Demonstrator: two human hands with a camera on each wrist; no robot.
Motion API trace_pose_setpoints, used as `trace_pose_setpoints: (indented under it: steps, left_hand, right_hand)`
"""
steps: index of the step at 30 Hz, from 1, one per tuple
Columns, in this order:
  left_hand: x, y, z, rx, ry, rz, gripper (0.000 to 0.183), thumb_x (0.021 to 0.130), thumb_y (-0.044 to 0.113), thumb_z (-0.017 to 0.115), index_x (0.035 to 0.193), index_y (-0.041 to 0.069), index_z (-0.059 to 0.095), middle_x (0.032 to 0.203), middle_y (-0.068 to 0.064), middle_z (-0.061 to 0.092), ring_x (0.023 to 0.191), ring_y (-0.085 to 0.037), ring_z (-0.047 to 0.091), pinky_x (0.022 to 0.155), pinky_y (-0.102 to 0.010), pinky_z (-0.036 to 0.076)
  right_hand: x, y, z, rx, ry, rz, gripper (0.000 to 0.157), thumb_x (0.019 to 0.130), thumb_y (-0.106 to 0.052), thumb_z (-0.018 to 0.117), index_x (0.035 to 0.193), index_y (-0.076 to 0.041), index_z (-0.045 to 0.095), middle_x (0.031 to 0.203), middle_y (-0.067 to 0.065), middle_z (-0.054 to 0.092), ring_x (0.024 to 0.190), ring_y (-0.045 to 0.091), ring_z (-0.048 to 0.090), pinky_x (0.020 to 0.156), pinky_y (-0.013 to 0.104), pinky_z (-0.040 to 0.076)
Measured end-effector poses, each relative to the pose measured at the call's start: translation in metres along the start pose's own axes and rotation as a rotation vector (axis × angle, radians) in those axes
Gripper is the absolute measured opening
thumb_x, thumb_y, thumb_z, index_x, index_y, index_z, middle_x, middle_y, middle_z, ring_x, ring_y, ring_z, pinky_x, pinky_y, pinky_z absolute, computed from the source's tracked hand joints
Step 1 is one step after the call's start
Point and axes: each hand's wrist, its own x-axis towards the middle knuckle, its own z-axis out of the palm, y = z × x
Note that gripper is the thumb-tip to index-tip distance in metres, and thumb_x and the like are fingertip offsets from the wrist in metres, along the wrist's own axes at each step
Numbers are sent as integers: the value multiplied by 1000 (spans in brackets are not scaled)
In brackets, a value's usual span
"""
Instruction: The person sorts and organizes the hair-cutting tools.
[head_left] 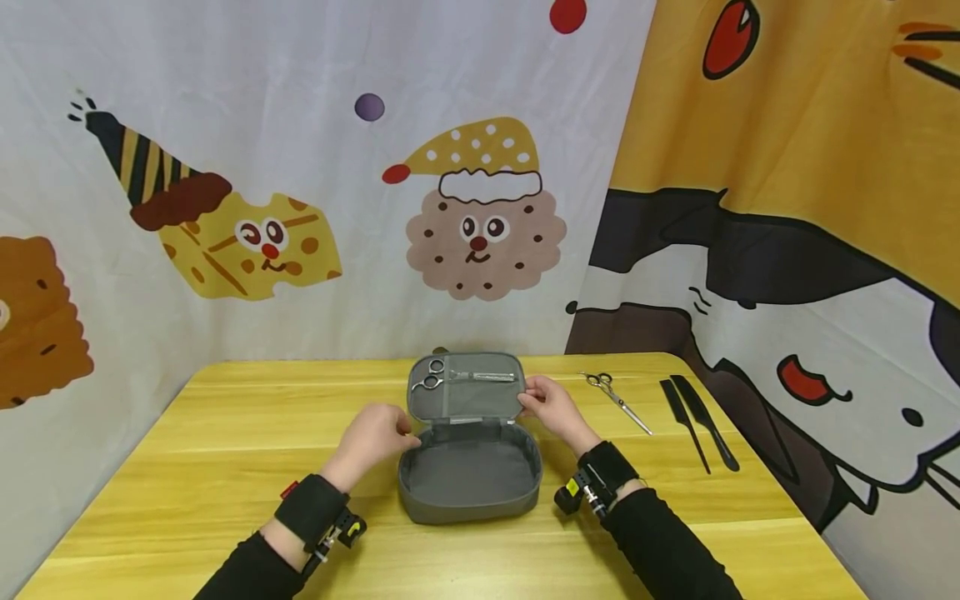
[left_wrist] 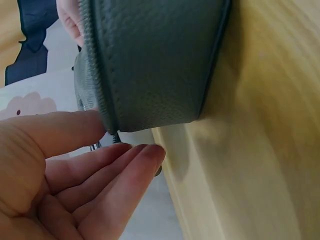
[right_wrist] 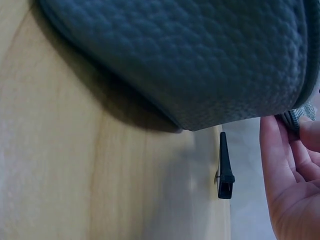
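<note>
A grey zippered case (head_left: 470, 507) stands unfolded on the table, its lid (head_left: 483, 400) raised at the back. A pair of scissors (head_left: 430, 382) is tucked into the lid's pocket, handles to the left. At the left rear rim my left hand (head_left: 372, 442) has its thumb at the zipper edge (left_wrist: 102, 100) and its fingers just beyond it, around the rim. With thumb and fingers, my right hand (head_left: 553, 410) pinches the right edge of the lid. In the right wrist view, the case's body partly hides that grip.
Right of the case lie another pair of scissors (head_left: 618, 402) and two black combs (head_left: 684, 423), (head_left: 705, 423). A black clip-like piece (right_wrist: 225, 172) shows near the table's far edge. Printed curtains (head_left: 300, 67) hang behind the wooden table (head_left: 247, 433).
</note>
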Motion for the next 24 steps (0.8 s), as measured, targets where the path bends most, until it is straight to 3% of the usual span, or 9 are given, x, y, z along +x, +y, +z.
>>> trace_pose_setpoints:
  steps: [4, 15, 24]
  left_hand:
    - [-1, 1, 4, -15, -30, -2, 43, 76, 10, 83, 52, 15, 47, 53, 10, 30, 48, -8, 29, 50, -24, 21]
    - [-3, 2, 8, 10, -17, -38, 34, 77, 2, 76, 54, 13, 53, 54, 7, 43, 49, -11, 40, 51, -25, 32]
    - [-2, 4, 9, 20, -20, -51, 34, 78, 1, 76, 55, 12, 52, 54, 6, 40, 50, -12, 38, 52, -26, 29]
  right_hand:
    - [1, 1, -1, 11, -20, 11, 19, 97, 5, 57, 114, 12, 58, 98, 18, 68, 81, 22, 68, 84, 52, 54]
    - [1, 3, -2, -53, -79, 84, 21, 101, -2, 54, 116, 12, 60, 98, 17, 67, 86, 29, 69, 81, 43, 57]
    - [1, 6, -4, -9, -114, 161, 22, 101, -1, 53, 115, 16, 54, 98, 22, 64, 82, 27, 68, 78, 40, 58]
